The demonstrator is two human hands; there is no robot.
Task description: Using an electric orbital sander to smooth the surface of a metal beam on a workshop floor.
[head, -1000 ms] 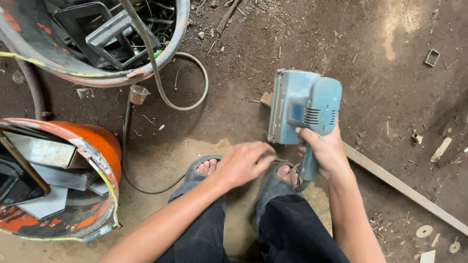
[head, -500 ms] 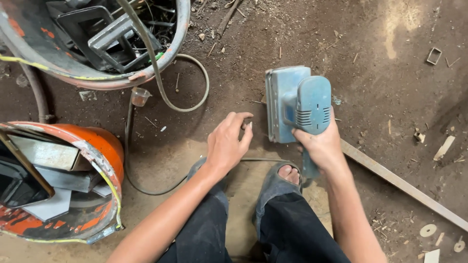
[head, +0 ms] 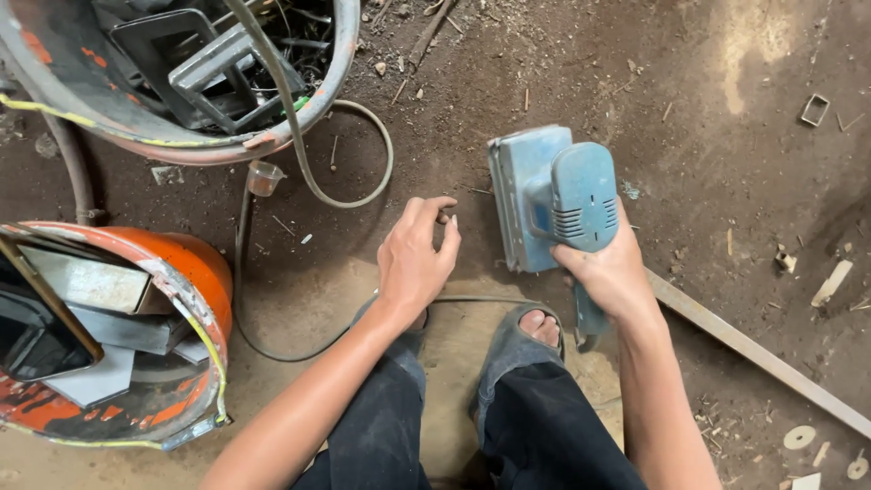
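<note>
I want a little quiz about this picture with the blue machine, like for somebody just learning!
1. True or false: the right hand holds the blue electric sander with the flat rectangular base.
2. What is the left hand doing? A) gripping the sander B) reaching open over the dirt floor, holding no large thing C) resting in the orange metal drum
3. Fill in: the long thin wooden strip lies on the floor on the person's ____ side.

Key: 1 true; 2 B (whether something tiny sits at the fingertips cannot be told); 3 right.
</note>
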